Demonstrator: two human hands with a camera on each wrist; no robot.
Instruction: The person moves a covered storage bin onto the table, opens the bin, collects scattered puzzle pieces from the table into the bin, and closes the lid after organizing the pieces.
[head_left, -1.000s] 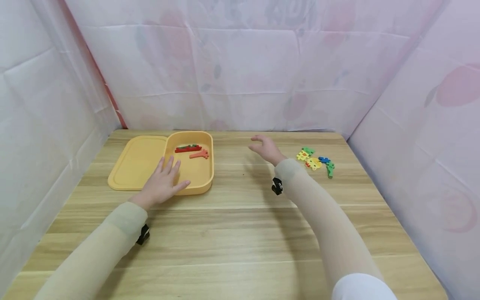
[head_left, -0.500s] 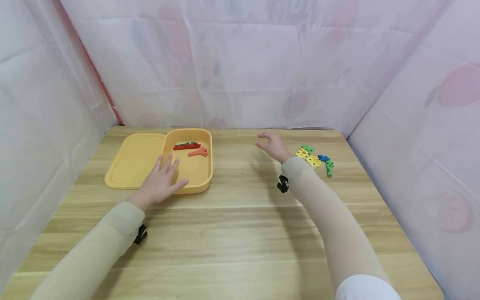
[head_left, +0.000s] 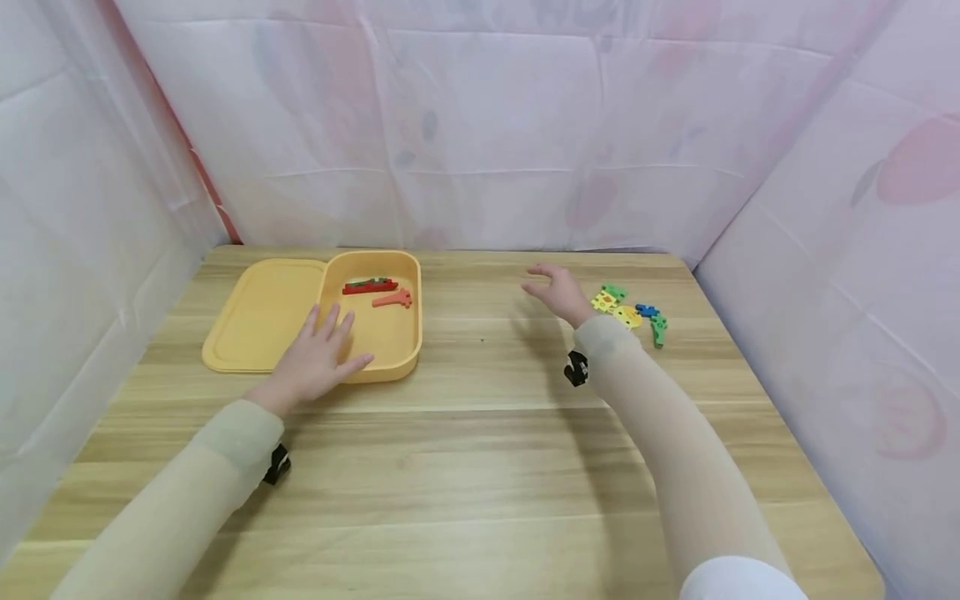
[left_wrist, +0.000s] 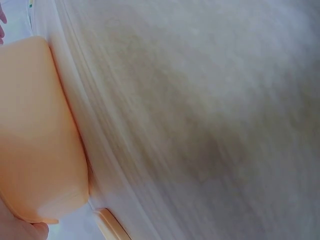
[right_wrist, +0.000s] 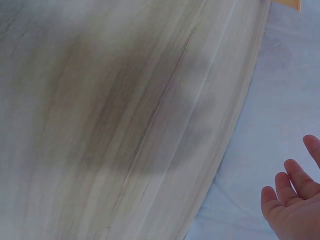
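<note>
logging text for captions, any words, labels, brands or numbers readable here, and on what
None: no word, label, brand or number can be read in any view.
Yellow box and its lid: plain, no print visible.
Red piece and orange piece in the box: no marks seen.
Coloured pieces by the right hand: small spots, too small to read.
Backdrop cloth: faint floral pattern only.

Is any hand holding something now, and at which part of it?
Nothing is gripped. The left hand rests with straight fingers on the near rim of the yellow box. The right hand hovers empty beside the puzzle pieces.
</note>
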